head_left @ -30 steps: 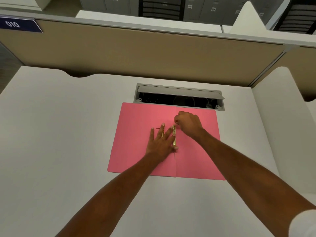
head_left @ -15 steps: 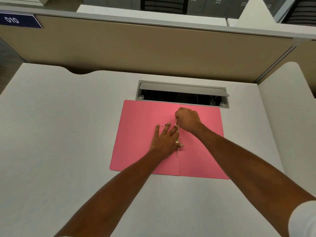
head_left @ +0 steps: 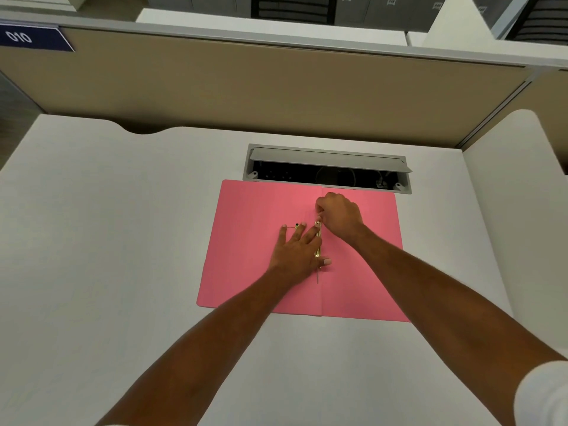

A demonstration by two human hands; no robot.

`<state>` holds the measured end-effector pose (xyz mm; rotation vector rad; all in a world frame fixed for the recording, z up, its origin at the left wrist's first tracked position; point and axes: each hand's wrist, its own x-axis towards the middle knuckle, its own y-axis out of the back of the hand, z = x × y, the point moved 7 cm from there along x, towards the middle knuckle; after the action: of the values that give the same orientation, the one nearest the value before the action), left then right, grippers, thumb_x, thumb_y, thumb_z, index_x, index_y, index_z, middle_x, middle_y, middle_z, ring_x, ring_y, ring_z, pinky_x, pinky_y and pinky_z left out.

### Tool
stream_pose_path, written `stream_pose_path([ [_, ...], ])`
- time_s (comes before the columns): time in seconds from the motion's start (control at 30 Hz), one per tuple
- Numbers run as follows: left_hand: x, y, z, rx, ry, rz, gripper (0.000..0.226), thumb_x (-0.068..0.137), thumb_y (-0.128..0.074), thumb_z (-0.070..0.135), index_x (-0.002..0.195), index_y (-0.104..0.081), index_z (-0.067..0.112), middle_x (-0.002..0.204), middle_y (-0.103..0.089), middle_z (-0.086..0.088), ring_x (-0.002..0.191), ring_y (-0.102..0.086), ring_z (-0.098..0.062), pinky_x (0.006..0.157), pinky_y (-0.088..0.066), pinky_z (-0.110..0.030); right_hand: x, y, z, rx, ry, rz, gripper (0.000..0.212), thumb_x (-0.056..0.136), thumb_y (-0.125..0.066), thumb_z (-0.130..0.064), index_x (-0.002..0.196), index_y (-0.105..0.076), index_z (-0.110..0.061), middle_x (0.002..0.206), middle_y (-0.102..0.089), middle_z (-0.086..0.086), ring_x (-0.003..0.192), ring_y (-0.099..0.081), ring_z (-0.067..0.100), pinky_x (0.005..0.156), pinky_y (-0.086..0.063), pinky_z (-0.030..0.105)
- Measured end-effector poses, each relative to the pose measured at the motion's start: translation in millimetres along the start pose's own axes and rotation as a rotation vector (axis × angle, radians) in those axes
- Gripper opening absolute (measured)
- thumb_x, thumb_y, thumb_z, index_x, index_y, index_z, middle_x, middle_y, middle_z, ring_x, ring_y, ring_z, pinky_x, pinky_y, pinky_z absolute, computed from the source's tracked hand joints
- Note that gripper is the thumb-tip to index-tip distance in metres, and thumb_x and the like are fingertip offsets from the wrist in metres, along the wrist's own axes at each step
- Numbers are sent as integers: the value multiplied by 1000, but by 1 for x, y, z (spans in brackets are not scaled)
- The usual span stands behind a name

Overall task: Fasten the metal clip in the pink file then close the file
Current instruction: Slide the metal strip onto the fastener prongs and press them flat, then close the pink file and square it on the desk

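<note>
A: Item one, pink file (head_left: 252, 247)?
B: Lies open and flat on the white desk (head_left: 92, 241), centre of the frame, its far edge just beside the open grey cable tray (head_left: 327, 155) set into the desk.

A: Item two, metal clip (head_left: 318, 241)?
B: Gold strip along the file's centre fold, partly covered by fingers; a thin prong shows just below it on the fold.

A: Left hand (head_left: 296, 250)?
B: Flat, fingers spread, pressing on the left leaf; forefinger and thumb touch the clip, gripping nothing.

A: Right hand (head_left: 338, 218)?
B: Curled, fingertips pinched at the clip's upper end. Whether it grips the clip or only presses it, cannot tell.

A: Other entries?
B: Beige partition (head_left: 276, 84) across the top; blue label (head_left: 30, 38) reading 010, upper left; white sleeve (head_left: 544, 398), lower right corner.
</note>
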<state>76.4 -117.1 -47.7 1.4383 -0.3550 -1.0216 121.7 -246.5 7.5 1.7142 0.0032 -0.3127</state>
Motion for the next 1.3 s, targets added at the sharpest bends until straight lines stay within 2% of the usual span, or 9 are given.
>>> stream_pose_path([
  [0.23,-1,-1,-3,-48,-10,-4,68,110,-33,62,164,-34,20,184,-6,0,171,-8,-31,132,-13,-72,-10,-3,6,103,-55,31,23,101,-63,-11,122,-72,-11,118,-71,14,109,-65,33,84,-60,42],
  [0.33,-2,-1,-7,-87,-33,15,54,113,-43,37,164,-34,21,184,-7,1,171,-10,-30,132,-14,-71,-31,-12,13,286,-165,120,28,102,-62,-8,128,-71,-7,123,-70,15,116,-63,34,89,-57,42],
  [0.47,-5,1,-8,-113,-36,34,77,100,-54,4,169,-26,23,184,-5,3,171,-6,-26,133,-11,-68,-89,-41,14,524,-304,263,29,104,-60,-10,131,-68,-2,136,-67,14,127,-61,32,99,-53,40],
  [0.53,-7,2,-8,-101,-39,37,85,94,-56,-1,170,-25,23,184,-3,4,172,-4,-25,134,-11,-66,-120,-64,4,571,-301,236,38,108,-56,-16,144,-61,-2,155,-56,15,146,-51,33,115,-46,39],
  [0.63,-9,2,-9,-91,-40,26,87,94,-55,-4,171,-24,24,185,0,4,172,0,-24,135,-8,-64,-164,-103,-15,471,-252,137,61,112,-52,-32,165,-35,-8,177,-23,9,166,-18,29,135,-18,46],
  [0.77,-10,2,-10,-79,-31,-14,86,97,-54,-3,172,-21,25,184,0,2,172,2,-25,136,-8,-64,-215,-132,-34,268,-186,168,64,113,-45,-38,168,-26,-13,177,-14,10,165,-13,34,135,-17,55],
  [0.9,-14,11,-5,-91,-44,-43,85,99,-53,-3,173,-19,25,184,3,2,172,4,-25,136,-9,-65,-236,-143,-34,149,-179,123,67,113,-32,-49,170,-13,-19,180,-3,3,167,-2,30,134,-1,44],
  [1.07,-41,4,-10,-147,12,57,88,101,-49,-2,174,-8,26,184,12,0,171,11,-26,136,-6,-66,-238,-144,-31,122,-181,74,69,112,-22,-54,171,-5,-22,180,4,-1,167,6,27,134,-1,45],
  [1.3,-114,-47,-41,-222,298,196,67,114,-15,51,175,-6,24,184,5,-4,171,6,-29,138,0,-59,-238,-144,-32,95,-187,11,70,112,-17,-55,169,9,-25,177,20,-2,165,20,24,136,6,45],
])
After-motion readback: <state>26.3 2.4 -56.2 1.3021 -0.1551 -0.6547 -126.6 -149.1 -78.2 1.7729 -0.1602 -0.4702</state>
